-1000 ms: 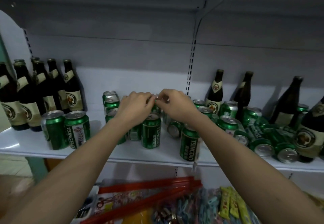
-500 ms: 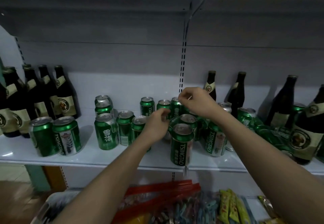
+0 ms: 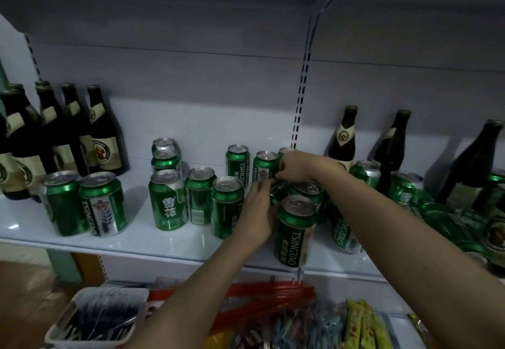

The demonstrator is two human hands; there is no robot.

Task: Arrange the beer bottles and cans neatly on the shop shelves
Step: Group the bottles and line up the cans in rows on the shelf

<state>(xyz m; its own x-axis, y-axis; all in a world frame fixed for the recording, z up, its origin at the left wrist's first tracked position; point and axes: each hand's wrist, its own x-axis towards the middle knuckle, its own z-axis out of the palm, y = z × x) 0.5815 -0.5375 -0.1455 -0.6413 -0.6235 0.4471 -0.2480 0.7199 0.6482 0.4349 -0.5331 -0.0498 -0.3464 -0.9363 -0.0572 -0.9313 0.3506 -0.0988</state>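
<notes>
Both hands grip cans: the left hand (image 3: 258,206) a tipped green aluminium can (image 3: 277,194), the right hand (image 3: 293,167) an upright green can (image 3: 264,168); best set each down squarely, labels forward.

TSINGTAO on front green can (image 3: 296,232), on left can (image 3: 102,206), on rear can (image 3: 238,165), 雪花 on another can (image 3: 168,201)

Green cans (image 3: 167,201), silver tops; dark bottles (image 3: 105,132), cream labels; white shelf (image 3: 136,239).
</notes>
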